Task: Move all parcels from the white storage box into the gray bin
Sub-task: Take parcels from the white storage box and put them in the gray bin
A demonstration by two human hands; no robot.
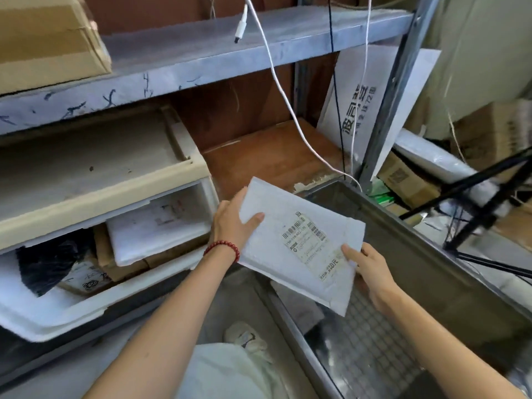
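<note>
Currently, a white padded parcel point(299, 240) is held flat and slightly tilted between both hands, above the near corner of the gray bin point(449, 277) and clear of its grid-patterned floor. Its printed label with barcodes is turned upward. The left hand point(234, 223), on whose wrist a red bead bracelet point(223, 249) is worn, is clamped on the parcel's left edge, with the thumb laid on top and the fingers hidden beneath. The right hand point(371, 273) is closed on the lower right edge in the same way, thumb on top beside the label. The white storage box point(51, 315) is seen to the left of the bin, under a gray shelf point(201, 56), and is partly covered by a beige tray point(95, 174). Several parcels are left inside it: a flat white parcel point(155, 228), a black bag point(49, 260) and a brown cardboard parcel point(115, 266) lying under the white one. A cardboard box point(49, 38) is set on the shelf, and a white cable point(288, 105) is hung down behind the held parcel toward the bin's far corner.
</note>
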